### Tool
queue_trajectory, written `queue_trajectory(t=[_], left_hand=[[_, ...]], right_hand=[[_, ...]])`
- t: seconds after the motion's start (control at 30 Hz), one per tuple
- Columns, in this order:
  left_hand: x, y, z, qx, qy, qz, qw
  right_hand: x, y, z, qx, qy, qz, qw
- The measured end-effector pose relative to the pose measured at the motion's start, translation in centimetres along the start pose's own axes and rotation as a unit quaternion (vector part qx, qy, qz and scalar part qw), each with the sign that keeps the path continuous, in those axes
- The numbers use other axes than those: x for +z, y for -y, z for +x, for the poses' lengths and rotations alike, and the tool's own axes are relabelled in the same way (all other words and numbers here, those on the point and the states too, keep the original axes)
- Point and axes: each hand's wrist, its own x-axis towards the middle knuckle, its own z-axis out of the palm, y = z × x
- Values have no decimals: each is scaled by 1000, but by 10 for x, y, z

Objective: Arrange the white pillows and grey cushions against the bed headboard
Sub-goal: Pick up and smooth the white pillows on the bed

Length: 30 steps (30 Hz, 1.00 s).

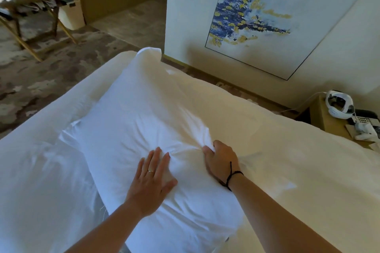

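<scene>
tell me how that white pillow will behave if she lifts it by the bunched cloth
The white pillow probably sags: its cover puckers where the right hand grips. It looks soft and light, dimpling under the flat left hand. Unlikely to slide on the bed.

A pillow (144, 121) lies on the bed (287, 160), both hands on its near end; a nightstand (327, 117) stands right of the bed.

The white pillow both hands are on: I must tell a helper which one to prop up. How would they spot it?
On the white bed, it is the plump white pillow lying across the sheet. The left hand presses flat on it while the right hand bunches its fabric.
</scene>
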Motion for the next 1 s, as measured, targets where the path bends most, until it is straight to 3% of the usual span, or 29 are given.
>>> queue_trajectory(t=[0.2, 0.4, 0.47, 0.57, 0.67, 0.73, 0.87, 0.93, 1.0], left_hand=[[-32, -84, -43, 38, 66, 85, 994], [-43, -219, -73, 5, 24, 71, 997], [-50, -264, -81, 29, -17, 7, 999], [-69, -309, -78, 117, -160, -91, 976], [-98, -334, -48, 207, -230, -56, 949], [-110, -352, -23, 284, -139, 44, 948], [-73, -393, -3, 345, 174, 204, 900], [-42, -411, -7, 330, 244, 217, 886], [-17, -429, -11, 307, 243, 216, 894]], right_hand=[[-49, -1, -77, -117, -89, 76, 986], [-149, -37, -134, -181, -107, 70, 975], [-190, -64, -160, -210, -101, 23, 972], [-237, -117, -214, -235, -113, -42, 964], [-256, -180, -281, -208, -116, -51, 970], [-248, -224, -321, -157, -92, -66, 981], [-199, -312, -390, 1, -6, -78, 997], [-177, -342, -415, 68, 11, -35, 997], [-165, -357, -428, 82, 14, 5, 997]])
